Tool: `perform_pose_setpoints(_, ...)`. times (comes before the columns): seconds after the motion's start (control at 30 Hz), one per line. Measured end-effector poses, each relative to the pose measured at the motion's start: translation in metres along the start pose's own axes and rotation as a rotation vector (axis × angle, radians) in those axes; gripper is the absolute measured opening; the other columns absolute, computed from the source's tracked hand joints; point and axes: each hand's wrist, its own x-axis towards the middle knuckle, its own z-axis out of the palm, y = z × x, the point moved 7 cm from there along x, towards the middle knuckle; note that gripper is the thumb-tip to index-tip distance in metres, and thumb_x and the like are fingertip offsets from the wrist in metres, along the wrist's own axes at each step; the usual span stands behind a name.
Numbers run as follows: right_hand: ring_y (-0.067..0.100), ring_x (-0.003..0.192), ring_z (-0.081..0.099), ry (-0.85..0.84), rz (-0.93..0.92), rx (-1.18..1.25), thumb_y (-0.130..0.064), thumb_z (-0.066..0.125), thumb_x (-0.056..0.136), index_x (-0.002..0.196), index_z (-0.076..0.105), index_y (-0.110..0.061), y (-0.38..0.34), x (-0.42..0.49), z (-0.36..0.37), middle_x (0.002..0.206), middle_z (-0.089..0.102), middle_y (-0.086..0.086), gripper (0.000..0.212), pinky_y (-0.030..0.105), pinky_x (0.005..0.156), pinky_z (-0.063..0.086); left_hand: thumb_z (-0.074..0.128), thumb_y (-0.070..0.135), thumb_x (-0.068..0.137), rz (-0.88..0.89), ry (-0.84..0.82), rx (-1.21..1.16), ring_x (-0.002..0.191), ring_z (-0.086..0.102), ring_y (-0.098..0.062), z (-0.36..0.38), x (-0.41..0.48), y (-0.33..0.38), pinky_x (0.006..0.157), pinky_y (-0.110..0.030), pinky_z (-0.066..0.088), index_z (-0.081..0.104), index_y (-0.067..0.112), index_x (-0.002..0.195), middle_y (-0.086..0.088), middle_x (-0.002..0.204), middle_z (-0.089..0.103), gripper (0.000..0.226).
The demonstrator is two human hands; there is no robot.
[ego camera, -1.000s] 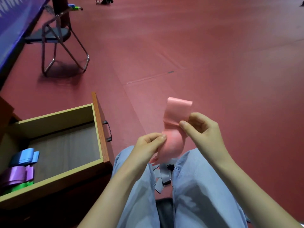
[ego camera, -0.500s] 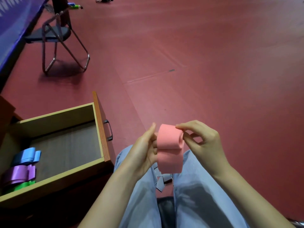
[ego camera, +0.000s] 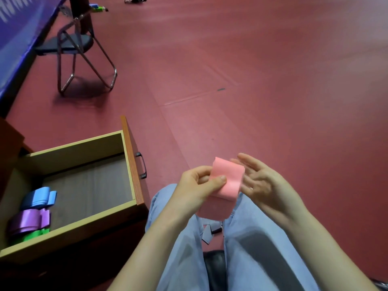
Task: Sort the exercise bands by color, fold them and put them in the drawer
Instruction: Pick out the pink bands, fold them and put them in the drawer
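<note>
A pink exercise band (ego camera: 227, 181), folded over on itself, is held above my knees. My left hand (ego camera: 199, 185) pinches it, thumb on its front face. My right hand (ego camera: 260, 181) is beside the band's right edge with fingers spread, touching it at most lightly. The wooden drawer (ego camera: 130, 164) stands pulled out at the left. Inside, at its left end, lie a folded blue band (ego camera: 39, 198), a purple band (ego camera: 29, 221) and a green band (ego camera: 33, 234). A grey band (ego camera: 210, 232) hangs between my knees.
I sit on a dark seat (ego camera: 214, 267) with my legs in light blue trousers. A folding metal chair (ego camera: 79, 49) stands on the red floor at the far left, next to a blue mat (ego camera: 19, 32). Small coloured objects (ego camera: 97, 7) lie behind the chair.
The pink band's upper flap has been folded down, making it shorter. My right hand has let go and spread its fingers. My left hand now pinches the band with the thumb.
</note>
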Motion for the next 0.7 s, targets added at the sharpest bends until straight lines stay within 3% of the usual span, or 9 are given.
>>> perform_pose_setpoints(0.07,0.018,0.09,0.07,-0.033,0.065,0.12,-0.014,0.084,0.024,0.096,0.07,-0.01,0.001,0.0,-0.004,0.102,0.072,0.009,0.073,0.025,0.065,0.057,0.06,0.005,0.084,0.014,0.013,-0.005,0.055,0.059,0.004,-0.004,0.001,0.001,0.051,-0.01,0.044,0.064,0.016,0.085,0.01,0.059,0.068,0.012)
perform_pose_setpoints(0.1,0.019,0.092,0.07,-0.055,0.091,0.07,-0.023,0.088,0.025,0.098,0.069,-0.01,0.002,-0.001,-0.003,0.103,0.072,0.009,0.077,0.025,0.066,0.057,0.06,0.005,0.084,0.022,0.023,-0.006,0.055,0.06,0.003,-0.005,0.001,0.001,0.052,-0.01,0.045,0.064,0.017,0.085,0.01,0.059,0.068,0.013)
perform_pose_setpoints(0.17,0.02,0.093,0.069,-0.112,0.141,-0.128,-0.041,0.088,0.035,0.101,0.068,-0.012,0.009,-0.006,0.001,0.103,0.072,0.007,0.075,0.024,0.07,0.056,0.06,0.004,0.083,0.045,0.037,-0.007,0.057,0.061,0.002,-0.006,0.002,0.002,0.054,-0.011,0.047,0.064,0.017,0.085,0.009,0.064,0.068,0.014)
perform_pose_setpoints(0.23,0.019,0.087,0.065,-0.15,0.166,-0.283,-0.045,0.084,0.05,0.1,0.069,-0.011,0.015,-0.01,0.006,0.097,0.069,0.007,0.063,0.024,0.074,0.056,0.061,0.004,0.083,0.077,0.047,-0.009,0.06,0.061,0.0,-0.004,0.002,0.003,0.059,-0.014,0.049,0.065,0.018,0.085,0.007,0.069,0.069,0.015)
perform_pose_setpoints(0.33,0.015,0.075,0.066,-0.107,0.131,-0.38,-0.025,0.07,0.067,0.095,0.068,-0.011,0.012,-0.013,0.01,0.087,0.07,0.005,0.032,0.023,0.068,0.057,0.061,0.004,0.082,0.117,0.074,-0.008,0.061,0.061,0.0,-0.001,0.003,0.007,0.061,-0.015,0.049,0.065,0.02,0.082,0.008,0.067,0.069,0.017)
perform_pose_setpoints(0.5,0.024,0.083,0.068,-0.043,0.082,-0.427,-0.002,0.061,0.081,0.101,0.065,-0.009,0.004,-0.012,0.012,0.094,0.071,0.013,0.022,0.039,0.079,0.056,0.06,0.005,0.083,0.119,0.051,-0.015,0.06,0.06,0.006,0.0,0.004,0.012,0.056,-0.01,0.046,0.063,0.022,0.083,0.012,0.067,0.068,0.017)
perform_pose_setpoints(0.63,0.014,0.067,0.066,0.035,0.0,-0.403,0.001,0.058,0.08,0.093,0.065,-0.011,-0.003,-0.009,0.01,0.079,0.071,0.005,0.019,0.027,0.065,0.057,0.054,0.026,0.088,-0.028,0.031,0.025,0.071,0.058,-0.001,0.001,0.006,-0.002,0.065,-0.018,0.048,0.059,0.029,0.089,0.013,0.081,0.061,0.005)
perform_pose_setpoints(0.7,0.01,0.061,0.065,0.068,-0.052,-0.38,0.005,0.056,0.08,0.089,0.064,-0.012,-0.01,-0.007,0.008,0.071,0.071,0.001,0.021,0.022,0.058,0.057,0.046,0.041,0.09,-0.173,-0.005,0.04,0.068,0.055,-0.01,0.002,0.006,-0.019,0.067,-0.024,0.047,0.061,0.027,0.086,0.006,0.075,0.058,0.02)
